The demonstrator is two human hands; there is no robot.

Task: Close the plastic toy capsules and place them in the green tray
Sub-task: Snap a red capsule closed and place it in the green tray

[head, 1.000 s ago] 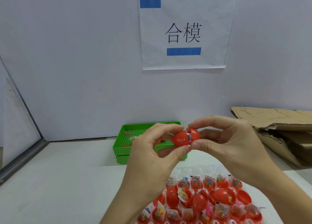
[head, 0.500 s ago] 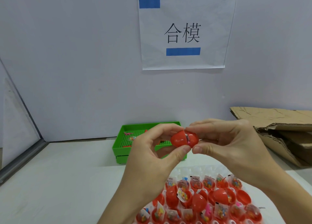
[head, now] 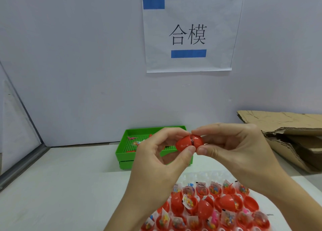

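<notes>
Spanning the lower field, the white surface (head: 61, 187) carries flattened cardboard (head: 287, 138) at right, a green tray (head: 122, 152) against the wall (a few small toy pieces lie on its perforated floor), and, nearest the viewer, a clear blister sheet of open red capsule halves (head: 209, 211) holding bagged toys. Above the sheet and in front of the tray, the left hand (head: 156, 162) and right hand (head: 233, 147) each pinch one end of a single red capsule (head: 189, 142) between thumb and curled fingers. Its two halves meet with a narrow dark seam showing.

Capsule (head: 189, 142) between both hands, tray (head: 122, 152) behind, apparently stacked.
</notes>
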